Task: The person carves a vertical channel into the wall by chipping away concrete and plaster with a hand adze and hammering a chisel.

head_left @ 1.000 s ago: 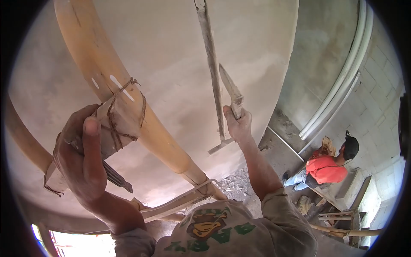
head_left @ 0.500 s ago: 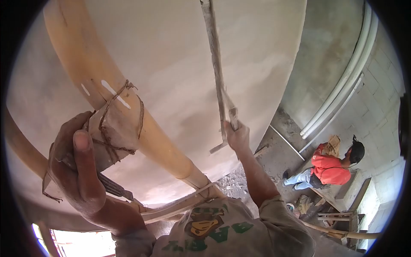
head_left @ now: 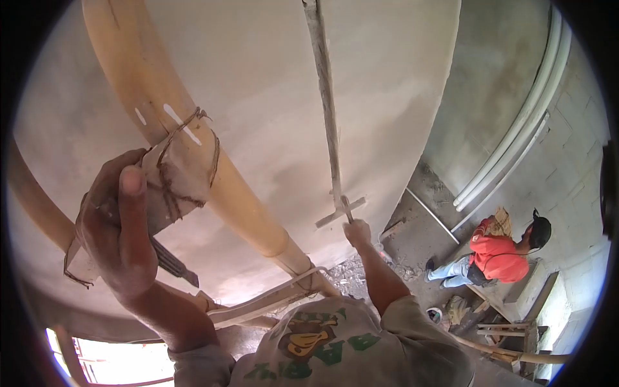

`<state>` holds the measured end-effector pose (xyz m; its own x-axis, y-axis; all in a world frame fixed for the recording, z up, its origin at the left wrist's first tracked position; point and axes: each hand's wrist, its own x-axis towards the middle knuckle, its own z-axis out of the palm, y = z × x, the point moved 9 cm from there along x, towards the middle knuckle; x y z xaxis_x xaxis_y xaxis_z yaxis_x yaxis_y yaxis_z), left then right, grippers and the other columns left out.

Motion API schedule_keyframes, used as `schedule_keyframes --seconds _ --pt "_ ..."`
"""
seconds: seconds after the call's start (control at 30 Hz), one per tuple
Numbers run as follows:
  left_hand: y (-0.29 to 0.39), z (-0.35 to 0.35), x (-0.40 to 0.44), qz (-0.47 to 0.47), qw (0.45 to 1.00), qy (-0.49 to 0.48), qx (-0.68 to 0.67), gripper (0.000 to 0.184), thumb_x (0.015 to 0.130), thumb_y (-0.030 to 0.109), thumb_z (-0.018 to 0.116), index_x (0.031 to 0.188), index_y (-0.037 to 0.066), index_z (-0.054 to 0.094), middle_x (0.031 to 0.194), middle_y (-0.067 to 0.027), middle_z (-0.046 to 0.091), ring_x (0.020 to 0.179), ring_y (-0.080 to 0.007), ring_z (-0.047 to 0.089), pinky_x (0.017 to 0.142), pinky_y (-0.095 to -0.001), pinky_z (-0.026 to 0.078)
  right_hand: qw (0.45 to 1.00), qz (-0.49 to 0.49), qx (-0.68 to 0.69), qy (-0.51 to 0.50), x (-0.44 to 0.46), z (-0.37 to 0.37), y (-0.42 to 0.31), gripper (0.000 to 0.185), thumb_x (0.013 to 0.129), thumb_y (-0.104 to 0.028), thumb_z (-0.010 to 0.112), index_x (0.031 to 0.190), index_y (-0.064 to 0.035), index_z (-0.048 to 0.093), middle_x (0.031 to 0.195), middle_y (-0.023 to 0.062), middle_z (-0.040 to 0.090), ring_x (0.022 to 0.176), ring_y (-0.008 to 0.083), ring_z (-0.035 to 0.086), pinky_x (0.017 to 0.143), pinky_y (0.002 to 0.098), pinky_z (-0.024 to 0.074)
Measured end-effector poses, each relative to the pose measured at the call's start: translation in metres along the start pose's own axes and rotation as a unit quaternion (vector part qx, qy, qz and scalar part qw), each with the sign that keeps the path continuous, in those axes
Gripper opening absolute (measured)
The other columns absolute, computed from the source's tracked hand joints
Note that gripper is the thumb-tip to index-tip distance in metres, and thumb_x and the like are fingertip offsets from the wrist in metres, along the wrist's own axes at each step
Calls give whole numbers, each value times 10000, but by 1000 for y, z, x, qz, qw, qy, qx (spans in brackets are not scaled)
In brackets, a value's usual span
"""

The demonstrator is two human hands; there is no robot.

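On the left, my left hand (head_left: 119,226) curls around the end of a squared wooden block (head_left: 175,174), thumb pointing up; some fingers are hidden. Rusty wire ties this block to a thick bamboo pole (head_left: 242,209). A dark ridged strip (head_left: 175,261) sticks out below the palm; whether the hand also holds it is unclear. My right hand (head_left: 356,233) is closed on a slim hand tool (head_left: 347,208), its exact kind unclear. The tool lies against the pale plastered surface (head_left: 264,129), where a long groove (head_left: 325,97) meets a short cross groove (head_left: 327,220).
A second pole (head_left: 39,200) runs along the left edge, and tied poles (head_left: 258,309) cross in front of my chest. At right, a person in a red top (head_left: 500,255) stands below. White pipes (head_left: 509,122) lean along the block wall. Timber (head_left: 509,332) and rubble lie beneath.
My right hand and the tool have moved down along the groove, to where the cross groove lies. My left hand stays on the block; the view has shifted slightly.
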<state>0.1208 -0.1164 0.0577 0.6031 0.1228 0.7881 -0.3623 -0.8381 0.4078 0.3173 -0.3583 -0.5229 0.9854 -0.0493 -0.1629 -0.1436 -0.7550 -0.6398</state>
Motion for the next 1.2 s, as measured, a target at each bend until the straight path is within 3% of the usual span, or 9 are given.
schedule_keyframes --seconds 0.07,0.2,0.4,0.57,0.67,0.7,1.0,1.1,1.2 --pt "6 1 0 -4 1000 0 24 387 952 317 531 982 -51 648 815 -105 650 780 -169 574 727 -282 440 995 77 -3 -61 -23 28 53 309 769 -240 533 848 5 704 942 273 660 949 390 645 837 457 506" --pt "7 2 2 -6 998 14 64 370 938 327 544 952 -23 661 802 -122 657 760 -210 593 738 -321 451 976 185 49 -106 -81 31 99 261 757 -206 562 756 21 691 601 192 631 541 266 658 529 400 524" --pt "18 -1 5 2 994 21 105 365 915 354 570 925 3 671 757 -124 644 722 -248 590 727 -343 450 947 66 312 -39 -56 -93 -24 227 845 -206 614 801 16 606 587 44 544 470 145 516 436 297 435" --pt "22 -1 6 20 992 15 127 400 910 409 562 916 26 674 732 -123 639 686 -274 592 706 -357 446 897 -114 413 109 -76 -215 -117 243 874 -228 625 909 5 568 666 63 578 595 125 563 534 278 463" --pt "29 -6 8 13 987 17 159 420 908 439 553 914 37 677 725 -125 641 680 -286 598 702 -364 447 916 -135 300 231 -99 -224 -103 223 896 -221 601 911 -3 557 660 87 583 613 152 579 543 318 468" --pt "28 -5 9 6 985 11 174 425 908 447 550 914 41 678 723 -126 642 680 -289 600 701 -365 447 911 -165 287 246 -103 -230 -108 226 908 -226 607 926 -16 524 627 175 573 590 288 631 550 389 469" --pt "26 -5 5 13 985 11 169 422 908 448 546 902 47 677 722 -116 643 674 -288 595 697 -367 443 856 -247 287 352 -117 -312 -182 233 926 -224 565 1013 -16 502 681 177 609 624 327 634 587 402 481" --pt "26 -5 6 1 983 -3 186 417 908 447 549 899 51 680 729 -114 647 680 -283 596 703 -366 444 955 -143 111 237 -68 -265 -163 220 918 -218 570 984 -17 507 736 213 633 707 417 638 624 451 478" --pt "25 -6 6 35 981 27 190 406 906 439 553 891 53 679 719 -112 644 678 -288 591 702 -371 441 946 -184 127 234 -72 -257 -140 199 912 -214 578 966 -45 489 723 254 619 729 460 621 614 520 454"
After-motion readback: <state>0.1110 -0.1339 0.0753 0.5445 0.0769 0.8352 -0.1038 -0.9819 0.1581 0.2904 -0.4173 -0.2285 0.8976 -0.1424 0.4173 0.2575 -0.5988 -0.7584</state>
